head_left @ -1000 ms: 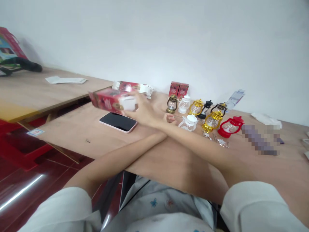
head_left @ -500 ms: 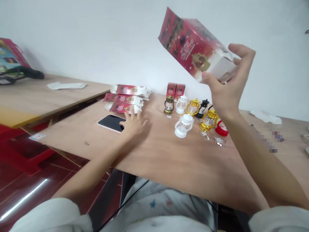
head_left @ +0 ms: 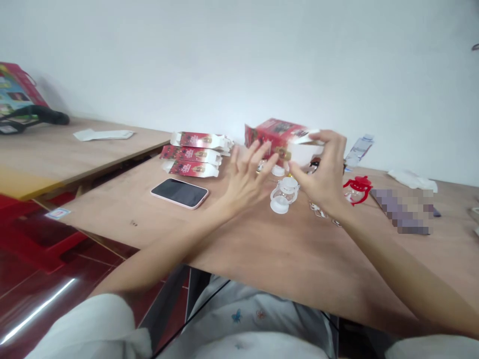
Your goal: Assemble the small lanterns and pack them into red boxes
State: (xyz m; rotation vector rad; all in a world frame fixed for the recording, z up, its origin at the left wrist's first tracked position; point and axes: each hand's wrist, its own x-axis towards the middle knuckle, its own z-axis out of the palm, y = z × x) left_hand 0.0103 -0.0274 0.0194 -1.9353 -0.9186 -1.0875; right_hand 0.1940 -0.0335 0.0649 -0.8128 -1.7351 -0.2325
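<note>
Well in from the bench (head_left: 232, 244) front edge, above the lanterns (head_left: 284, 194), the red box (head_left: 279, 137) is gripped by the right hand's (head_left: 325, 177) parted fingers, while the left hand's (head_left: 244, 182) are spread beside it, contact unclear.

Plain workroom, bare wooden tables (head_left: 262, 239), white wall (head_left: 232, 60)

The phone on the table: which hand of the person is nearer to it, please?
The left hand. It is to the right of the phone, with spread fingers by the red box. The right hand is farther right, holding the box's white end.
</note>
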